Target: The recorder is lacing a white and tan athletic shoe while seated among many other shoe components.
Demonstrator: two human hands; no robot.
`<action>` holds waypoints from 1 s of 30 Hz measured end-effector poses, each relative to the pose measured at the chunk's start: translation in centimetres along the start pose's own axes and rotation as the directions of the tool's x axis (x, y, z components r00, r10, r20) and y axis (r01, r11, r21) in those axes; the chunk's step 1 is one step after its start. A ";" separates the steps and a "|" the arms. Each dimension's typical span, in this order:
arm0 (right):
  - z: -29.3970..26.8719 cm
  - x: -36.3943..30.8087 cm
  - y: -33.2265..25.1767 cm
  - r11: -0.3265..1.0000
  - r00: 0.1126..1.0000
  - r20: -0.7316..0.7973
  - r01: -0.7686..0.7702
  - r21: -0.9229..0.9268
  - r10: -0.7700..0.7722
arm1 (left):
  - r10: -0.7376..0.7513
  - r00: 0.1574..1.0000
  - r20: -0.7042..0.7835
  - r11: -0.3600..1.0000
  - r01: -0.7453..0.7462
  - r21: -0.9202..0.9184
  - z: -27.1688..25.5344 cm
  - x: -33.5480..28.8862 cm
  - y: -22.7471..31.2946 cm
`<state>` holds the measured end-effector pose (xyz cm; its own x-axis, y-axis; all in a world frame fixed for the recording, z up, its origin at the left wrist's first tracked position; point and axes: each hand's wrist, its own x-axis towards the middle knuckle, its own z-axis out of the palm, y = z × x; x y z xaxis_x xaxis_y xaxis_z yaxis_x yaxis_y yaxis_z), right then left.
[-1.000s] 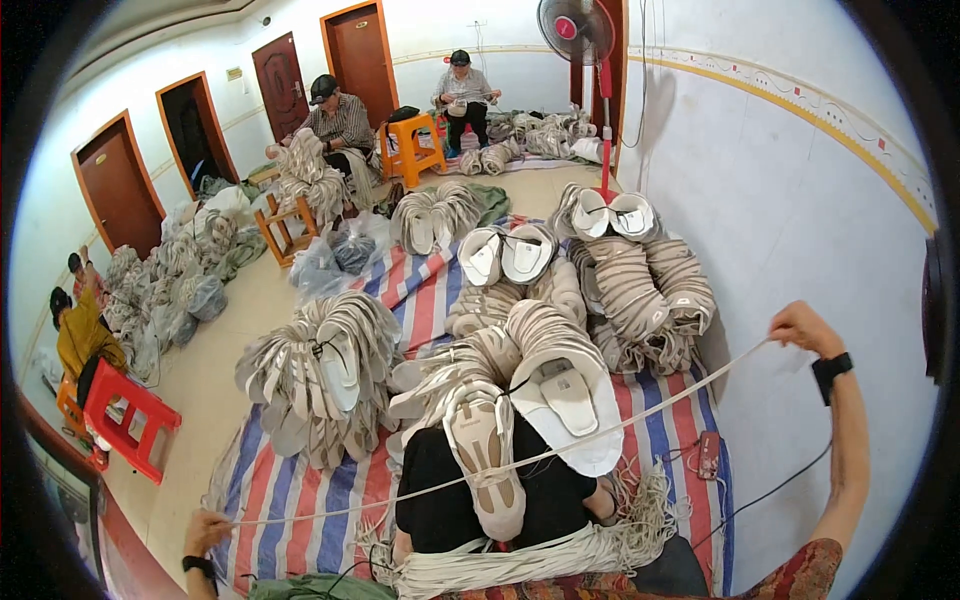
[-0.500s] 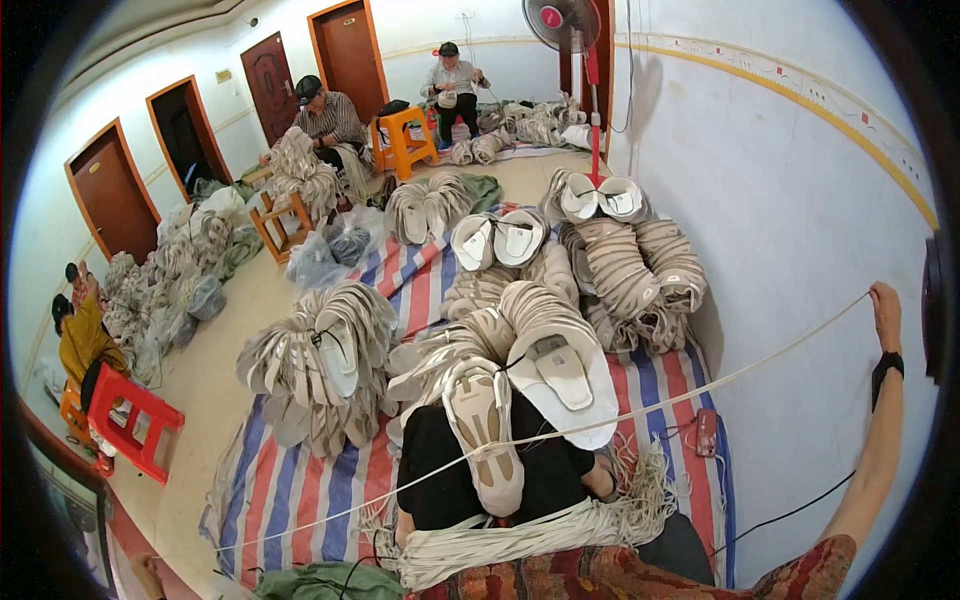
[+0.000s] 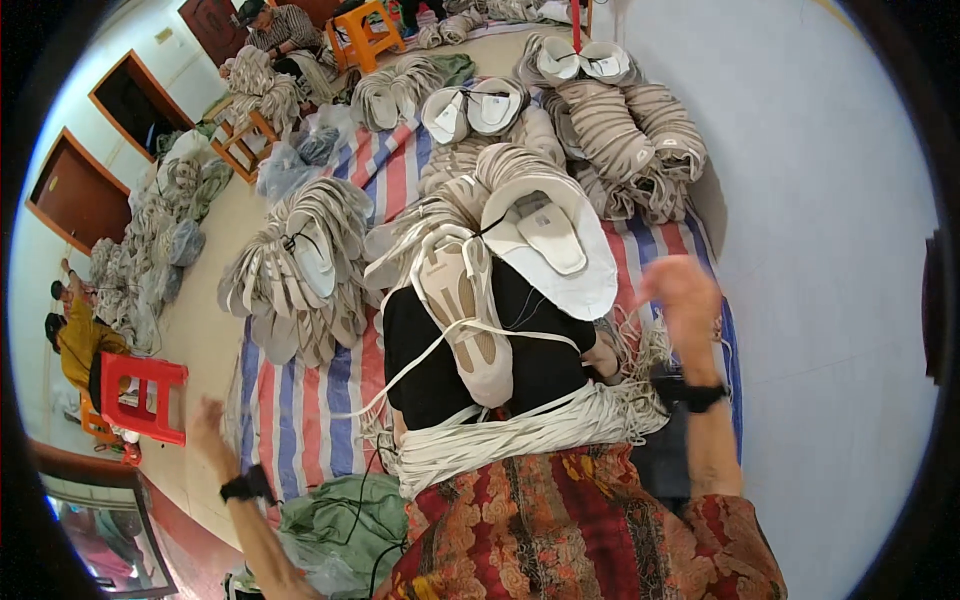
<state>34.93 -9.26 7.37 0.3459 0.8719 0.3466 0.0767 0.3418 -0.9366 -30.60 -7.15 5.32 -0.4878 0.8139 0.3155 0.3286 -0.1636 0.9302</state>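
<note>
A bundle of pale laces point(image 3: 520, 432) lies crosswise over the person's lap. The left hand point(image 3: 212, 440) is raised well to the left of it; the right hand point(image 3: 685, 305) is raised on the right, fingers bent inward. Both are blurred, so I cannot tell whether either grips anything.

Between them, a beige shoe upper point(image 3: 453, 295) rests on the black cloth point(image 3: 540, 372) over the knees. Its long axis runs away from the body, tilted slightly left at the far end, with the toe pointing back toward the person. A loose pale lace point(image 3: 415, 363) crosses it, one length slanting down-left, the other reaching right.

Just beyond stands a stack of uppers point(image 3: 548, 235), on a striped sheet point(image 3: 345, 410). Farther off is an orange stool point(image 3: 366, 36).
</note>
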 end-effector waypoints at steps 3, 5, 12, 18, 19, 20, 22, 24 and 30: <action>7.7 -0.2 2.5 0.937 0.845 0.444 -0.347 0.030 0.299 | -0.048 0.958 0.281 0.986 0.091 -0.142 12.6 -0.6 2.0; 9.1 -0.3 5.6 0.925 0.798 0.483 -0.371 -0.076 0.360 | -0.014 0.858 0.514 0.969 0.139 -0.205 21.8 -4.4 6.8; 12.0 0.6 11.0 0.936 0.750 0.562 -0.312 -0.165 0.349 | -0.223 0.569 0.791 0.922 0.386 -0.018 33.1 -9.5 9.5; 12.3 0.8 10.4 0.934 0.788 0.515 -0.211 -0.287 0.337 | -0.054 0.562 0.825 0.993 -0.054 0.102 35.7 -11.9 9.4; 12.3 0.8 10.4 0.934 0.785 0.520 -0.211 -0.289 0.338 | -0.036 0.565 0.824 0.980 -0.141 0.139 35.7 -12.0 9.9; 12.3 0.8 10.4 0.939 0.780 0.535 -0.195 -0.284 0.325 | -0.039 0.569 0.821 0.980 -0.137 0.141 35.8 -11.9 9.4; 12.3 0.7 10.5 0.943 0.772 0.554 -0.179 -0.281 0.312 | 0.063 0.542 0.838 0.964 -0.249 0.089 36.2 -11.7 8.3; 12.3 0.6 10.6 0.942 0.824 0.532 -0.007 -0.335 0.196 | 0.035 0.563 0.826 0.982 -0.171 0.075 36.3 -12.1 8.2; 13.3 0.7 9.9 0.934 0.801 0.537 -0.078 -0.348 0.266 | -0.177 0.503 0.846 0.982 0.150 0.116 36.2 -11.7 8.0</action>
<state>23.54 -0.56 -0.99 -0.2045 0.9773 0.0554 0.3702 0.1296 -0.9199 6.97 2.19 2.30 0.3806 0.9100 -0.1642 0.3431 0.0259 0.9390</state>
